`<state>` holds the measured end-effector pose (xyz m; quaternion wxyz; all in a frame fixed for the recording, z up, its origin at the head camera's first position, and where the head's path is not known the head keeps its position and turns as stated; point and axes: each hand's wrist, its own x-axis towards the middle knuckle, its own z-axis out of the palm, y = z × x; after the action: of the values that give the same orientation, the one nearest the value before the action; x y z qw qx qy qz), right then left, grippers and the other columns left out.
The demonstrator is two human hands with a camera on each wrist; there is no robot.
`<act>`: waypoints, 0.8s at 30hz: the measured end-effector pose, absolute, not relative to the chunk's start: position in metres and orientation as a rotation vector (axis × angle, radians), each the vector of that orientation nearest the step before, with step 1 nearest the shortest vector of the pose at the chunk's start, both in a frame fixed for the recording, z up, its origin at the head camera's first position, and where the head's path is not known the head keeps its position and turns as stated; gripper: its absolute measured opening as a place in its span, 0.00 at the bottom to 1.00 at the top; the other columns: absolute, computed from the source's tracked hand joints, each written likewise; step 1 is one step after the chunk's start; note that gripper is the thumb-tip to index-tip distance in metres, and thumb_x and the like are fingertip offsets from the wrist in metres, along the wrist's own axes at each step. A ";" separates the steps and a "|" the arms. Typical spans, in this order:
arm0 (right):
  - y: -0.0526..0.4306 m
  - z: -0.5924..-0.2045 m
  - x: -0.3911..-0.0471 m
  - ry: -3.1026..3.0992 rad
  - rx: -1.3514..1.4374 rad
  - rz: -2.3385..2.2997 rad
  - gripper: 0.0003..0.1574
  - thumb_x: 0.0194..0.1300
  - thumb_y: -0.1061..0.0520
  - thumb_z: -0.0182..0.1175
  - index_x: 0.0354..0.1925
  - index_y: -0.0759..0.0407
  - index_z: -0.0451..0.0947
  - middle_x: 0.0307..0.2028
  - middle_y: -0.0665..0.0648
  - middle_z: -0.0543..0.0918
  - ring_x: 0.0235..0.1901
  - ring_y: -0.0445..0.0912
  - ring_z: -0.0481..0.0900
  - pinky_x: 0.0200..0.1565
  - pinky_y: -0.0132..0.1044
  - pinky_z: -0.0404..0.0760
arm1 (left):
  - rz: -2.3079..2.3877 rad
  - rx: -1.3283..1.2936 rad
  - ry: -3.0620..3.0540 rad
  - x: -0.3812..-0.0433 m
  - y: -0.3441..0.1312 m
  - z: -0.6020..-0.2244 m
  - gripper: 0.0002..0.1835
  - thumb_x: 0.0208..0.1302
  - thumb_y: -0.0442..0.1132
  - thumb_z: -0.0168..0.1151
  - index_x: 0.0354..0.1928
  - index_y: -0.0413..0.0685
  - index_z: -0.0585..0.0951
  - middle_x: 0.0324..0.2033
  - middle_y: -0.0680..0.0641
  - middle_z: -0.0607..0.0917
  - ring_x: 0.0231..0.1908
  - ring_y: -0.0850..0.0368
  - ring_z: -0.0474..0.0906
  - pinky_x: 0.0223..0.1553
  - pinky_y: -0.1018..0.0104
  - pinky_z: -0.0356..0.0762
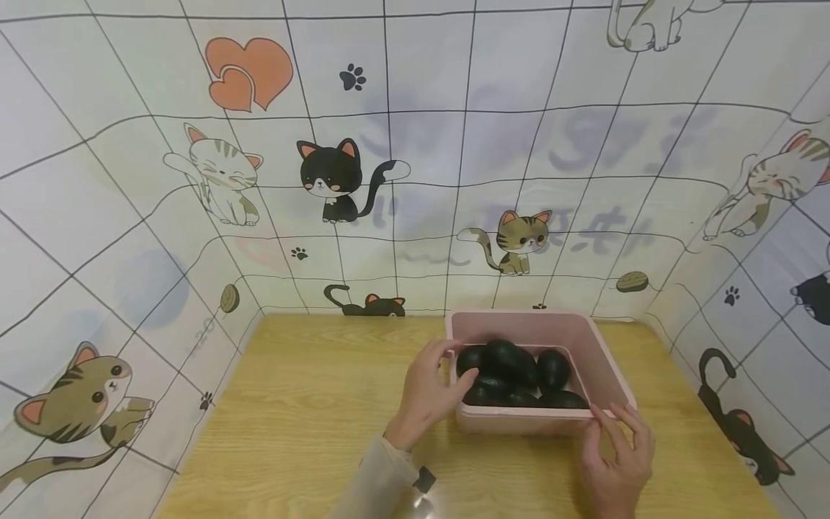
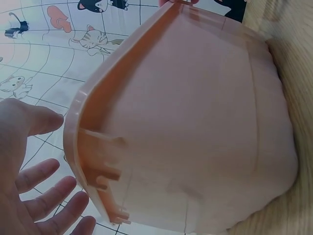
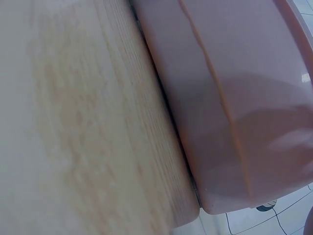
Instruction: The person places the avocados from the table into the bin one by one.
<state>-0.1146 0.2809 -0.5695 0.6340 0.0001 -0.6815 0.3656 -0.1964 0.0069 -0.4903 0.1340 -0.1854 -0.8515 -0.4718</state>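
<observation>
A pink plastic bin [image 1: 525, 420] stands on the wooden table, with several dark green, oval avocados [image 1: 553, 370] heaped inside, mostly toward its left and front. My left hand [image 1: 431, 389] is at the bin's left side, its thumb reaching over the rim toward the fruit. In the left wrist view that hand [image 2: 44, 181] has its fingers spread beside the bin's rim [image 2: 73, 117]. At the front right corner, my right hand [image 1: 616, 454] grips the rim with fingertips on top and thumb below. The right wrist view mostly shows the bin's outer wall [image 3: 244, 88].
The wooden table [image 1: 311, 404] extends left of the bin and ends at its back edge. A cat-patterned sheet [image 1: 428, 151] surrounds it at the back and both sides. Close behind the bin is the back sheet. A small dark square [image 1: 424, 479] lies by the left sleeve.
</observation>
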 end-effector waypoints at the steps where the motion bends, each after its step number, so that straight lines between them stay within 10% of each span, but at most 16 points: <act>1: 0.281 -0.570 -0.115 -1.552 0.001 0.839 0.09 0.63 0.66 0.66 0.34 0.72 0.90 0.43 0.73 0.86 0.57 0.55 0.83 0.71 0.39 0.74 | -1.366 -0.540 -2.468 -0.196 0.006 -0.491 0.24 0.66 0.51 0.74 0.61 0.57 0.82 0.54 0.56 0.86 0.54 0.56 0.83 0.55 0.54 0.84; 24: 0.277 -0.552 -0.107 -1.682 -0.070 0.844 0.08 0.60 0.69 0.67 0.37 0.74 0.89 0.41 0.76 0.84 0.61 0.41 0.80 0.71 0.32 0.70 | -1.259 -0.477 -2.629 -0.181 -0.023 -0.502 0.28 0.66 0.61 0.71 0.63 0.56 0.83 0.66 0.52 0.82 0.68 0.50 0.77 0.68 0.44 0.77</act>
<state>-0.1066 0.2775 -0.5520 0.5884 -0.0300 -0.7223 0.3621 -0.1805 -0.0231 -0.5016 0.0937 -0.1608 -0.8861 -0.4245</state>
